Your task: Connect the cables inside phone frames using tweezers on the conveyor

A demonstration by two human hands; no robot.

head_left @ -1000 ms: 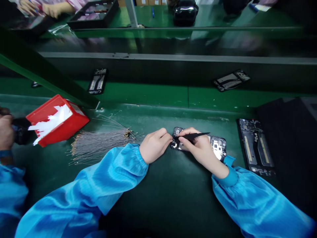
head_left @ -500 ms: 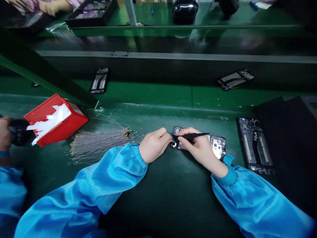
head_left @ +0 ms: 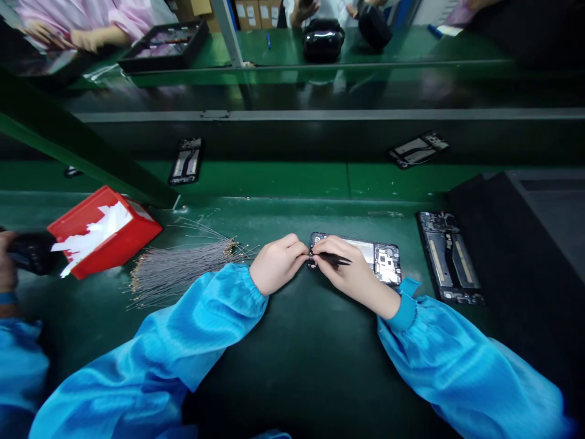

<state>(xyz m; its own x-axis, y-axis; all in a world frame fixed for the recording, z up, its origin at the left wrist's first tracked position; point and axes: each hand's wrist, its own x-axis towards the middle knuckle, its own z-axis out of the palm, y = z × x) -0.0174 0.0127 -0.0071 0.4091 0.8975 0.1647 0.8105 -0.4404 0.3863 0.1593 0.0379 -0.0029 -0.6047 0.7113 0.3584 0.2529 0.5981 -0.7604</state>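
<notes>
An opened phone [head_left: 387, 262] lies on the green bench in front of me, its circuit board and metal frame exposed. My left hand [head_left: 280, 262] is closed in a pinch at the phone's left end; whatever sits between its fingertips is too small to make out. Across the phone reaches my right hand [head_left: 350, 274], fingers closed around black tweezers [head_left: 337, 260]. The working tips are hidden by the fingers, close to the left fingertips. Left of my hands spreads a bundle of thin grey cables [head_left: 183, 274] with gold-coloured ends.
Another opened phone [head_left: 450, 259] lies at right beside black sheeting [head_left: 512, 244]. A red bin [head_left: 105, 231] with white paper stands at left, near a co-worker's hand [head_left: 7, 262]. Two more phones [head_left: 186, 160] lie along the trough. A green post [head_left: 91, 146] slants across the left.
The tweezers have turned in my right hand, their rear end now lower and closer to the hand. Both hands stay at the phone's left end. The view has shifted slightly.
</notes>
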